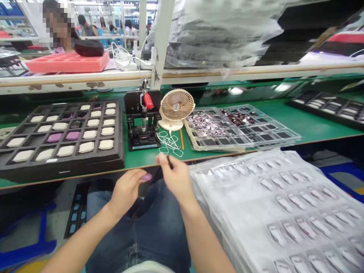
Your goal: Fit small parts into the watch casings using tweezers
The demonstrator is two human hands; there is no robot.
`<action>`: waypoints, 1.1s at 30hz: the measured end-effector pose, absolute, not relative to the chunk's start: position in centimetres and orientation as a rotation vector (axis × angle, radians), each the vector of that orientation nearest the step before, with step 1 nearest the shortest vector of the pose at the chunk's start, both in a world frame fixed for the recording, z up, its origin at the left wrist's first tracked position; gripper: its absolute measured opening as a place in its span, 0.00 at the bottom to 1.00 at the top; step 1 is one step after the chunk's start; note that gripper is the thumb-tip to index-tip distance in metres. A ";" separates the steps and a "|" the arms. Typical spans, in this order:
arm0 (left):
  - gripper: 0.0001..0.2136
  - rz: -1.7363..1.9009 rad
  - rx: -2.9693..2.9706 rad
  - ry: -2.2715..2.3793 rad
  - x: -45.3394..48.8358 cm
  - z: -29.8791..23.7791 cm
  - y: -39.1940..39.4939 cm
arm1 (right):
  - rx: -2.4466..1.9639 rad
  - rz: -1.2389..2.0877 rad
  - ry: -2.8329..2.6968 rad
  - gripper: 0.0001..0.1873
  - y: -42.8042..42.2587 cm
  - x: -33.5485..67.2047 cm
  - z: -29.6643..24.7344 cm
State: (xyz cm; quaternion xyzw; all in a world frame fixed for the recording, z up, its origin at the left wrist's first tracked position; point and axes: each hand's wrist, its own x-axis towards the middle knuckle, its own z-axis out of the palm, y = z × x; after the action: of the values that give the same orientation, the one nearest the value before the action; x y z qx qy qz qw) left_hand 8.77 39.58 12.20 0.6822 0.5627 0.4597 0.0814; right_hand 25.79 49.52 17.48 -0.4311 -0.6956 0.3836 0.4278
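Over my lap, just below the green bench edge, my left hand (127, 189) is closed on a small purple part (147, 176). My right hand (174, 177) pinches a thin dark tool (169, 161), its tip close to the purple part. On the bench ahead stands a black hand press (142, 120) with a red-handled lever. Loose white outline pieces (170, 143) and an orange stick (181, 139) lie beside the press.
A black foam tray (61, 132) with white and purple parts is at the left. A small beige fan (176, 108) and clear trays of small parts (239, 127) stand behind. Stacked clear blister trays (278, 208) fill the right. Another person sits across the bench, far left.
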 end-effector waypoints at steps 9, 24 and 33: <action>0.10 1.467 1.948 1.886 8.4 11.8 51.9 | -0.507 0.280 -2.005 0.21 60.1 19.5 26.4; 0.12 1.591 1.919 1.919 8.0 9.8 51.6 | -0.677 -0.044 -2.721 0.08 61.0 21.2 19.8; 0.09 1.691 1.886 1.974 8.1 9.7 51.4 | -0.719 -0.005 -2.883 0.23 65.7 18.3 16.8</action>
State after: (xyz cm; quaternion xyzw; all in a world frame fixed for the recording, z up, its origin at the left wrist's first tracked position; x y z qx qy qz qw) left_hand 8.07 51.37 9.70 0.5869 0.6143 0.5263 -0.0351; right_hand 18.33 65.70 16.78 -0.2412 -0.9667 -0.0018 0.0852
